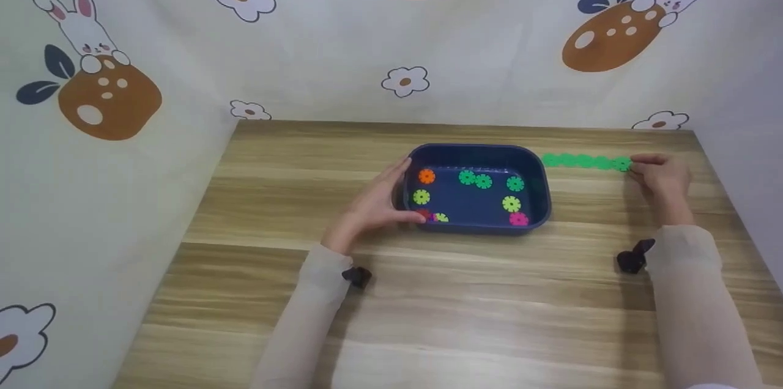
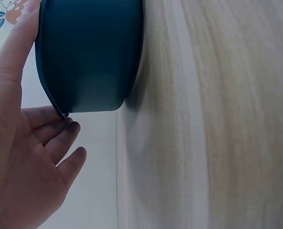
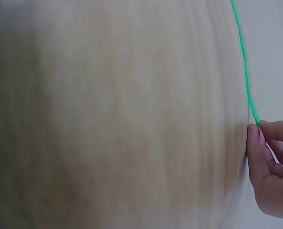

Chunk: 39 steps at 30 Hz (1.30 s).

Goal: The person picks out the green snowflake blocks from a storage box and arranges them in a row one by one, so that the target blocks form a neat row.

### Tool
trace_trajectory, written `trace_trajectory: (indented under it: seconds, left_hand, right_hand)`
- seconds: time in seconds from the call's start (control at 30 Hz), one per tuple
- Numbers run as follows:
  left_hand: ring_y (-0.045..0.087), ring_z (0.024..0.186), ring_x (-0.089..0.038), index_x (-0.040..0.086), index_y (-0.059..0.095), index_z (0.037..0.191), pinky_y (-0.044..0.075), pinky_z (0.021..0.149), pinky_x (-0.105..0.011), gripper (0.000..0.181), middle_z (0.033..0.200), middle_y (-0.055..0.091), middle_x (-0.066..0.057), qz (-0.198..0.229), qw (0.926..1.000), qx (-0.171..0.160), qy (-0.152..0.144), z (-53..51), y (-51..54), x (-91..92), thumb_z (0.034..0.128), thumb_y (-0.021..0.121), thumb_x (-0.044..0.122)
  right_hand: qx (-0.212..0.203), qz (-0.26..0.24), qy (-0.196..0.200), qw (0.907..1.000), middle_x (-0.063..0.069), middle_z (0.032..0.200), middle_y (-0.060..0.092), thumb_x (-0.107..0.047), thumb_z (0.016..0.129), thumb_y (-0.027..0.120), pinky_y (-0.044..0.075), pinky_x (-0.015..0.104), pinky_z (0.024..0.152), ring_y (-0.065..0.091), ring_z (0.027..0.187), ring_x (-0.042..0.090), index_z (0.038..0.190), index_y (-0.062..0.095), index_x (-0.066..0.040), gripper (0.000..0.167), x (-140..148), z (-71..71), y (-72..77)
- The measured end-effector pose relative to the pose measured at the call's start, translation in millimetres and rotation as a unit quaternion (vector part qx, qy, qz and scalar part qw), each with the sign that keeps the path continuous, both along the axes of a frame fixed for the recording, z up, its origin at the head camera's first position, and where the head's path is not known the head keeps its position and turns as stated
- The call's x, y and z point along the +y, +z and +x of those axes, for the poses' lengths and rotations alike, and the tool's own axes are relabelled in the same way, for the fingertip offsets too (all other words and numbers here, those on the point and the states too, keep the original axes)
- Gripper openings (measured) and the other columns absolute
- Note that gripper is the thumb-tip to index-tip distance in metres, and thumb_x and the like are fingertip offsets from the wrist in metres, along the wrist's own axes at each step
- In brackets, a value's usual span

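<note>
A pale cloth backdrop [image 1: 324,52] printed with rabbits, brown fruit and outlined flowers rises behind and beside a wood-grained desk [image 1: 489,309]. Two arms in light sleeves [image 1: 700,303] reach in over the desk from the near side. Toward the far side of the desk sits a dark blue basin [image 1: 471,202] with rounded corners, upright. The left hand [image 1: 373,205] is spread wide across the basin's left end and holds it, the thumb over the near rim and the fingers at the far corner. The right hand [image 1: 664,181], well apart to the right, is narrowed to a pinch on the right end of a green strip [image 1: 584,161] of joined notched discs. This strip runs leftward to the basin's right side; whether it touches the rim I cannot tell. A small black device sits at each wrist. Smallest are the loose notched discs in the basin: an orange disc [image 1: 426,176] at far left with a yellow one nearer, partly hidden pieces by the thumb, two green discs [image 1: 475,179] together toward the middle, and green, yellow and pink ones along the right.
</note>
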State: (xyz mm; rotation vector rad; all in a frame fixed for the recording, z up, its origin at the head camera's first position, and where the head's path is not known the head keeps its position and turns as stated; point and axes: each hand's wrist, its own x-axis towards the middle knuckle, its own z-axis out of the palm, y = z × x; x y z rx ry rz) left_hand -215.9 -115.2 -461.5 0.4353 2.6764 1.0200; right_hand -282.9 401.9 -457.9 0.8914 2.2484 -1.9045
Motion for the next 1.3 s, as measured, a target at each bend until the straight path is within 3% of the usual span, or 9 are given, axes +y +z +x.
trace_trajectory:
  seconds: [0.13,0.3,0.5,0.63,0.77,0.87,1.0,1.3]
  left_hand:
    - [0.022,0.154,-0.026,0.029,0.015,0.161,0.025,0.123,-0.054,0.118,0.169,0.015,0.001,0.006,1.0000,0.002,0.006,0.3,-0.9,1.0,0.0702,0.084,0.058]
    - [0.022,0.155,-0.026,0.030,0.014,0.161,0.025,0.123,-0.054,0.119,0.170,0.014,0.001,0.004,0.9999,-0.003,0.009,0.7,-1.3,1.2,0.0689,0.084,0.059]
    - [0.020,0.155,-0.025,0.030,0.013,0.161,0.024,0.124,-0.052,0.121,0.170,0.014,-0.001,0.001,1.0000,-0.005,0.006,0.6,-0.5,0.6,0.0679,0.084,0.061]
    - [0.021,0.155,-0.025,0.030,0.014,0.161,0.025,0.124,-0.053,0.120,0.169,0.015,-0.001,0.005,0.9999,-0.002,0.010,-0.4,-0.2,-0.1,0.0680,0.085,0.059]
    - [0.022,0.154,-0.027,0.024,0.016,0.161,0.025,0.124,-0.052,0.120,0.169,0.016,-0.004,-0.001,0.9998,0.018,-0.005,-1.6,-1.0,0.2,0.0688,0.084,0.059]
    - [0.022,0.154,-0.028,0.020,0.017,0.161,0.024,0.125,-0.051,0.119,0.169,0.016,-0.005,0.001,0.9995,0.026,-0.016,-1.8,-1.7,0.7,0.0704,0.084,0.057]
    - [0.022,0.154,-0.027,0.022,0.017,0.161,0.024,0.124,-0.051,0.118,0.169,0.016,-0.003,0.005,0.9998,0.017,-0.008,-1.1,-2.3,0.8,0.0710,0.085,0.055]
    - [0.023,0.154,-0.027,0.025,0.017,0.161,0.024,0.124,-0.052,0.117,0.169,0.016,-0.002,0.010,0.9999,0.008,0.001,-1.0,-2.1,1.4,0.0712,0.086,0.053]
  right_hand:
    - [0.001,0.004,0.004,1.0000,-0.017,0.068,0.063,-0.001,0.094,0.062,0.056,0.010,0.070,0.064,0.068,-0.007,0.084,0.074,-0.019,0.024,0.5,0.5,1.7]
    - [0.000,-0.032,-0.006,0.9995,-0.014,0.072,0.064,0.000,0.094,0.062,0.057,0.011,0.071,0.064,0.072,-0.004,0.091,0.074,-0.015,0.019,0.7,2.8,1.6]
    - [0.002,-0.042,-0.003,0.9991,-0.014,0.071,0.066,-0.001,0.093,0.063,0.057,0.012,0.069,0.065,0.071,-0.004,0.087,0.075,-0.017,0.021,0.6,5.9,3.3]
    - [0.017,-0.036,0.013,0.9991,-0.014,0.070,0.067,0.001,0.093,0.062,0.057,0.011,0.069,0.066,0.070,-0.004,0.081,0.074,-0.018,0.026,-0.2,5.4,5.7]
    - [0.025,-0.026,0.028,0.9990,-0.016,0.066,0.068,0.002,0.094,0.060,0.057,0.011,0.068,0.066,0.067,-0.005,0.075,0.073,-0.021,0.032,2.5,6.2,6.7]
    - [0.023,-0.008,0.037,0.9990,-0.018,0.066,0.067,0.000,0.095,0.060,0.057,0.011,0.068,0.067,0.067,-0.006,0.080,0.073,-0.021,0.029,3.9,7.8,7.4]
    - [0.020,0.016,0.045,0.9987,-0.019,0.070,0.066,-0.005,0.096,0.061,0.057,0.011,0.072,0.066,0.072,-0.007,0.094,0.071,-0.018,0.017,0.4,9.6,9.7]
    - [0.033,0.033,0.067,0.9967,-0.022,0.069,0.067,-0.006,0.096,0.063,0.056,0.010,0.070,0.066,0.070,-0.007,0.098,0.070,-0.017,0.013,-14.4,9.7,21.1]
